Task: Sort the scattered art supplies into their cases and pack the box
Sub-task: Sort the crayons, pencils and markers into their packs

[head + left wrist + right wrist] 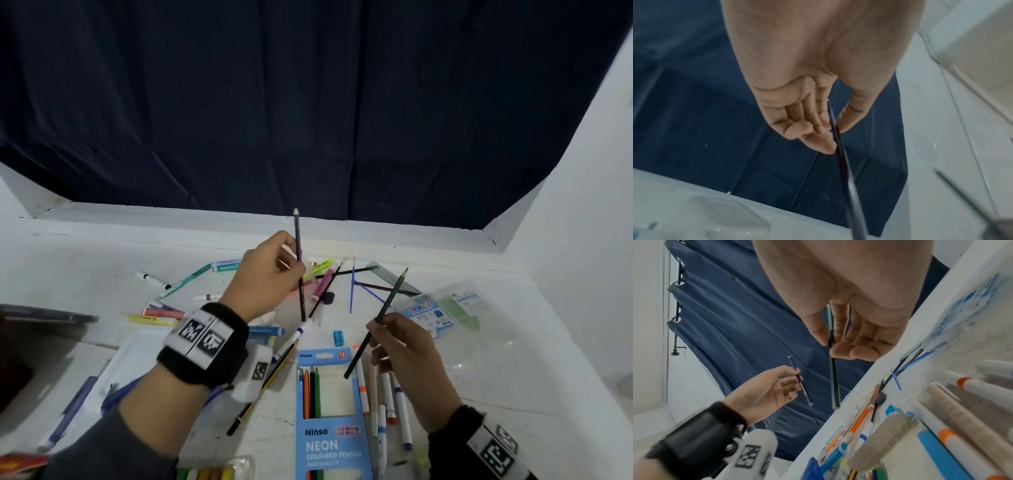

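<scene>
My left hand pinches a dark purple pencil upright above the scattered pile; in the left wrist view thumb and fingers close on the pencil. My right hand pinches a dark green pencil, slanted with its tip up and away, above the blue Ninso coloured-pencil box. The right wrist view shows the green pencil between thumb and fingers, and the left hand with the purple pencil. The box's window shows a few pencils inside.
Markers, pens and pencils lie scattered over the white table. A clear marker pouch lies at the right, a blue sharpener above the box, a crayon case at the front edge, a dark box at the left.
</scene>
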`<control>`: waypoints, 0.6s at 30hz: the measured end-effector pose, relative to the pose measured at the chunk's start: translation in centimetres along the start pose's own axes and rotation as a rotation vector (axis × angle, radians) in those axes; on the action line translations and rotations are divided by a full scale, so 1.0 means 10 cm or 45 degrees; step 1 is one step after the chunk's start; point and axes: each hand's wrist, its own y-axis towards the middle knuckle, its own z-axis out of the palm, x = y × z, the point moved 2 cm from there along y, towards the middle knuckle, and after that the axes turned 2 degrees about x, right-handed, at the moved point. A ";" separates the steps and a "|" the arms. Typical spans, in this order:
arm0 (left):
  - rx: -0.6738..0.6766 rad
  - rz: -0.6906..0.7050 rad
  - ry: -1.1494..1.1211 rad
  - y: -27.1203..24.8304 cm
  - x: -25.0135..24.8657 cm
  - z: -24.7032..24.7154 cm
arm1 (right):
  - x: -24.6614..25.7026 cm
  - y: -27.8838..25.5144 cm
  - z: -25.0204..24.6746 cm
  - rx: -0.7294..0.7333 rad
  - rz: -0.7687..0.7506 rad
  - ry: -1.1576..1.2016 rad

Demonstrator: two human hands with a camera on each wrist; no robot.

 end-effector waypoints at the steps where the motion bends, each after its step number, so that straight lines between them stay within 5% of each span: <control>1: -0.013 -0.001 -0.131 -0.11 0.00 0.00 | -0.02 0.01 0.00 0.007 -0.007 -0.025; 6: 0.194 -0.129 -0.318 -0.57 0.25 0.35 | -0.20 0.12 0.03 0.126 0.050 -0.249; 18: 0.584 -0.010 0.280 -0.59 0.60 0.76 | -0.37 0.23 0.23 0.429 0.178 -0.638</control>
